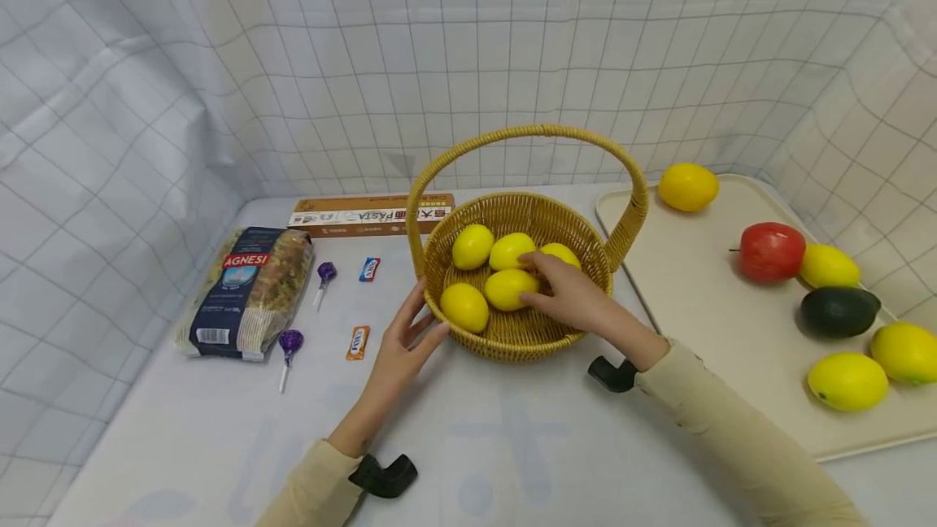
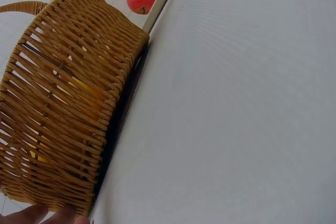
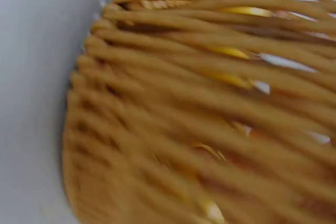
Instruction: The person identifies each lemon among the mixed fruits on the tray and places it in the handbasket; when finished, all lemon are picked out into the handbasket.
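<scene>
A wicker basket (image 1: 512,348) with a tall arched handle stands in the middle of the table, with several yellow lemons inside. My right hand (image 1: 567,291) reaches over its right rim, thumb and fingers on either side of a lemon (image 1: 508,289) near the middle. My left hand (image 1: 406,340) rests against the basket's outer left side, its fingers and thumb spread. In the left wrist view those fingertips (image 2: 63,214) touch the woven wall (image 2: 58,114). The right wrist view holds only blurred wicker (image 3: 184,93), lemons glimpsed through the gaps; the right hand is hidden there.
On the right a cream tray (image 1: 703,299) bears several lemons, a red apple (image 1: 771,252) and a dark green avocado (image 1: 839,311). To the left lie a pasta bag (image 1: 245,291), a pasta box (image 1: 366,215), two purple lollipops (image 1: 290,341) and two small wrapped sweets (image 1: 357,343).
</scene>
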### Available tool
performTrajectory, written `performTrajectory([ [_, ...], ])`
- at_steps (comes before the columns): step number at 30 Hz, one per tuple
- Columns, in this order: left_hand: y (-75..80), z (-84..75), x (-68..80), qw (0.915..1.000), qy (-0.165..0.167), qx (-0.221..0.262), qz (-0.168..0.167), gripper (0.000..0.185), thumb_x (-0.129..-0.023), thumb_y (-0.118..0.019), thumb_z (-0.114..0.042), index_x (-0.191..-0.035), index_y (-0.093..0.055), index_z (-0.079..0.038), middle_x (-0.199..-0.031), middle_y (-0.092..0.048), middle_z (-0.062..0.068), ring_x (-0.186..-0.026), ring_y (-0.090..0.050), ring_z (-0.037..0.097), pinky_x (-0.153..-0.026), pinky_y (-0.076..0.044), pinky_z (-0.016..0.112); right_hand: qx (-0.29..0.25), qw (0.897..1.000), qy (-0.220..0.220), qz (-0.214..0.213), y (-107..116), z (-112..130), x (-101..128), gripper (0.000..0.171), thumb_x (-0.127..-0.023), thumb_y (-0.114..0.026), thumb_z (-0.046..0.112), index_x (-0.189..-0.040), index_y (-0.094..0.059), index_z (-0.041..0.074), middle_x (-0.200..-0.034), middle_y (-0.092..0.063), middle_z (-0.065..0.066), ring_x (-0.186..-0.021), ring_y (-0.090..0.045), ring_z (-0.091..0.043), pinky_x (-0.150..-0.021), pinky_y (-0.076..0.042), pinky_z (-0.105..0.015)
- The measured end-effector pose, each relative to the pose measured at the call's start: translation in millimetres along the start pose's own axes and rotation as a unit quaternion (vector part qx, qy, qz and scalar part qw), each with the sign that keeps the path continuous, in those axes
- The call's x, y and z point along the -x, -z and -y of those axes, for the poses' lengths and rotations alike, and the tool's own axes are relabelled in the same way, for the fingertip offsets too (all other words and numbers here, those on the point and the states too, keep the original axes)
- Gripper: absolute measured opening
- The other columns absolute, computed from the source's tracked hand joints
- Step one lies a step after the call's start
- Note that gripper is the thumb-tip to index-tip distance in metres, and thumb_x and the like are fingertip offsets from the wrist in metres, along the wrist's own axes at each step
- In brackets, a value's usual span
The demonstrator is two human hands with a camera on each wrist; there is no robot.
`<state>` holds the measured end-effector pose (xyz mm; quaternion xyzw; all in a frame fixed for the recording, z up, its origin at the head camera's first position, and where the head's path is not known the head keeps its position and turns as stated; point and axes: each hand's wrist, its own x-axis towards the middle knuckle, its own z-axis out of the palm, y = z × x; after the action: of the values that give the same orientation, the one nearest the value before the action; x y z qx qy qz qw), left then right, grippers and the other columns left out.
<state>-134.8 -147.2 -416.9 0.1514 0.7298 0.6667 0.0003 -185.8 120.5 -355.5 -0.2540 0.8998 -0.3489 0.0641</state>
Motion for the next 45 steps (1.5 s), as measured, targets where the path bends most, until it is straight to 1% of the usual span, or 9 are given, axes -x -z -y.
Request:
performTrajectory([
  [4,0.7,0.5,2.0,1.0000,0.000,0.001,0.000,0.067,-0.094,-0.057,-0.007,-0.151,-0.023,-0.020,-0.152,-0.022,0.004,-0.128,-0.037,0.031,-0.094,-0.043,0.031,-0.029,0.999,0.035,-0.026,24,-1,44,0.044,-0.093,-0.061,0.018,-0.131,-0.048,0.001,-0.129,-0.051,-0.014,-0.115,-0.050,-0.028,-0.093,-0.045,-0.044],
  [8,2.5,-2.2,3.3,1.0000,0.002,0.001,0.001,0.067,-0.094,-0.057,-0.008,-0.151,-0.022,-0.020,-0.152,-0.021,0.005,-0.128,-0.037,0.030,-0.094,-0.043,0.031,-0.037,0.995,0.054,-0.075,59,-23,105,0.037,-0.091,-0.062,0.006,-0.127,-0.053,0.002,-0.124,-0.055,-0.004,-0.111,-0.052,-0.015,-0.091,-0.046,-0.027],
  [17,6.9,-4.3,4.1,0.9998,-0.017,-0.006,-0.004,0.068,-0.094,-0.056,-0.003,-0.151,-0.022,-0.018,-0.152,-0.021,0.007,-0.129,-0.034,0.032,-0.096,-0.041,0.029,-0.092,0.969,-0.096,-0.208,110,-134,222,0.041,-0.098,-0.044,-0.001,-0.138,-0.043,0.009,-0.121,-0.050,0.020,-0.109,-0.044,0.009,-0.088,-0.031,-0.003],
  [23,4.1,-2.8,2.1,0.9999,-0.009,0.001,0.007,0.068,-0.094,-0.057,-0.005,-0.151,-0.021,-0.018,-0.152,-0.020,0.007,-0.129,-0.036,0.030,-0.096,-0.042,0.031,-0.040,0.968,-0.085,-0.234,105,-190,268,0.054,-0.095,-0.043,-0.010,-0.143,-0.038,0.015,-0.122,-0.044,0.027,-0.112,-0.037,0.015,-0.090,-0.026,-0.002],
  [29,2.7,-4.4,1.5,1.0000,-0.001,-0.001,0.004,0.069,-0.094,-0.057,-0.007,-0.151,-0.021,-0.020,-0.152,-0.020,0.005,-0.128,-0.037,0.027,-0.096,-0.042,0.030,-0.013,0.974,-0.125,-0.190,88,-195,281,0.065,-0.092,-0.054,-0.006,-0.145,-0.033,0.025,-0.120,-0.031,0.035,-0.104,-0.033,0.015,-0.087,-0.019,0.003],
  [33,2.5,-4.3,1.4,1.0000,0.002,-0.002,0.004,0.068,-0.094,-0.057,-0.008,-0.151,-0.021,-0.020,-0.152,-0.020,0.004,-0.129,-0.035,0.027,-0.096,-0.041,0.030,0.017,0.970,-0.202,-0.137,83,-181,277,0.068,-0.090,-0.064,0.010,-0.147,-0.030,0.020,-0.119,-0.032,0.028,-0.092,-0.034,0.007,-0.073,-0.032,-0.002],
  [37,2.1,-3.3,1.4,1.0000,-0.002,-0.005,0.000,0.068,-0.094,-0.057,-0.007,-0.151,-0.021,-0.018,-0.152,-0.021,0.005,-0.130,-0.034,0.028,-0.096,-0.041,0.029,0.016,0.970,-0.229,-0.081,87,-160,257,0.063,-0.090,-0.065,0.018,-0.142,-0.032,0.002,-0.132,-0.039,-0.008,-0.101,-0.038,-0.019,-0.088,-0.043,-0.039],
  [40,1.4,-1.7,0.7,1.0000,-0.006,-0.005,0.002,0.068,-0.094,-0.057,-0.005,-0.151,-0.021,-0.016,-0.152,-0.020,0.007,-0.130,-0.033,0.029,-0.096,-0.041,0.029,-0.015,0.984,-0.170,-0.048,89,-139,236,0.056,-0.091,-0.063,0.014,-0.140,-0.037,0.004,-0.135,-0.041,-0.010,-0.111,-0.037,-0.019,-0.097,-0.039,-0.041],
  [45,0.1,1.1,-0.6,1.0000,0.001,0.002,0.005,0.067,-0.094,-0.055,-0.004,-0.151,-0.021,-0.016,-0.152,-0.020,0.008,-0.129,-0.036,0.031,-0.096,-0.042,0.031,-0.126,0.992,-0.004,0.017,86,-93,182,0.055,-0.089,-0.059,-0.003,-0.140,-0.040,0.008,-0.133,-0.047,-0.002,-0.109,-0.044,-0.008,-0.086,-0.040,-0.012],
])
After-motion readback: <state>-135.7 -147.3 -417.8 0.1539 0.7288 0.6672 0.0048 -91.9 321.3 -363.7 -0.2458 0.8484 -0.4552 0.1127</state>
